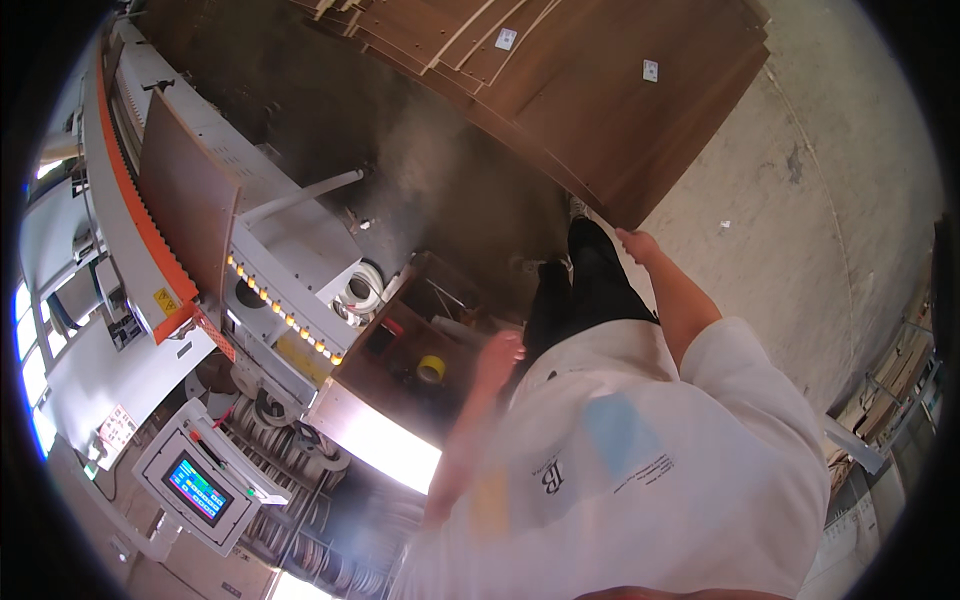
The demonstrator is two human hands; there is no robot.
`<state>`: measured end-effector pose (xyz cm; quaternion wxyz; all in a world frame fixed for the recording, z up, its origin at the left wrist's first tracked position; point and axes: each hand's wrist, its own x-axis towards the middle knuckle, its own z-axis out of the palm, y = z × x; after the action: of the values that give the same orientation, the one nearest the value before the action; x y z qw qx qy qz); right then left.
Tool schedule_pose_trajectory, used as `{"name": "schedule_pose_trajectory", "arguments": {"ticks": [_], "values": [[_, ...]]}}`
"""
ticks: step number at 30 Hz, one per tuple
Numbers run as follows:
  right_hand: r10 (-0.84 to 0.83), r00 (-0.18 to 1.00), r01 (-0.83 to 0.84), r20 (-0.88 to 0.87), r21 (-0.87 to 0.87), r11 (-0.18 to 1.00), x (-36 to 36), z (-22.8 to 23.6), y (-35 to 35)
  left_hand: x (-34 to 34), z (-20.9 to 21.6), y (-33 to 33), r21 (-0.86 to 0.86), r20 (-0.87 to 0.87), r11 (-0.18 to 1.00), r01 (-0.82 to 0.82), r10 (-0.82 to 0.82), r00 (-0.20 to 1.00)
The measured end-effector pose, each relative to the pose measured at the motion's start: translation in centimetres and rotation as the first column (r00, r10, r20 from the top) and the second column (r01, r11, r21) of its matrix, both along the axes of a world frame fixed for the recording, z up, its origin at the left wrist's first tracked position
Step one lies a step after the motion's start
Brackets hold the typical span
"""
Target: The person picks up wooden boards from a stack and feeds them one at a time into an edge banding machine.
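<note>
My left hand (502,355) is beside my left hip, smeared by motion, so its fingers do not read clearly. Nearest to it is a brown open-topped box or shelf (435,408) with a yellow tape roll (431,369) on it. My right hand (638,246) hangs by the near corner of a stack of brown panels (640,130). Its fingertips are close to that corner; whether they touch it is hard to see, and the fingers are partly hidden. Thin strips and small white labels lie on the top panel.
An edge-banding machine (290,270) with an orange rail (140,200) runs along the left, a brown panel (188,185) standing in it. A control screen (197,487) is at lower left, near racked rolls of banding (290,450). Concrete floor (800,230) stretches out at right.
</note>
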<state>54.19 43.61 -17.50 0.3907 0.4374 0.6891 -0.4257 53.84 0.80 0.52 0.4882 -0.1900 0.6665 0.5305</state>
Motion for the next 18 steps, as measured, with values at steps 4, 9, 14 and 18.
{"name": "schedule_pose_trajectory", "arguments": {"ticks": [4,9,14,18], "values": [[-0.236,0.967,0.248,-0.096,0.138,0.959,-2.3,-9.5,2.6,-0.6,2.5,5.9,0.039,0.009,0.999,0.016,-0.017,1.0],[-0.568,0.82,0.557,-0.067,0.322,0.766,-7.3,-13.2,2.4,-0.4,1.2,6.1,-0.154,0.066,0.973,0.169,-0.161,0.985],[-0.633,0.729,0.685,-0.262,0.302,0.663,-5.5,-15.6,2.3,1.7,-1.1,2.7,-0.268,0.333,0.963,-0.037,0.129,0.934],[-0.854,0.451,0.873,-0.26,-0.073,0.483,-2.4,-15.1,2.7,0.5,-1.3,3.0,-0.235,0.347,0.958,-0.162,0.238,0.907]]}}
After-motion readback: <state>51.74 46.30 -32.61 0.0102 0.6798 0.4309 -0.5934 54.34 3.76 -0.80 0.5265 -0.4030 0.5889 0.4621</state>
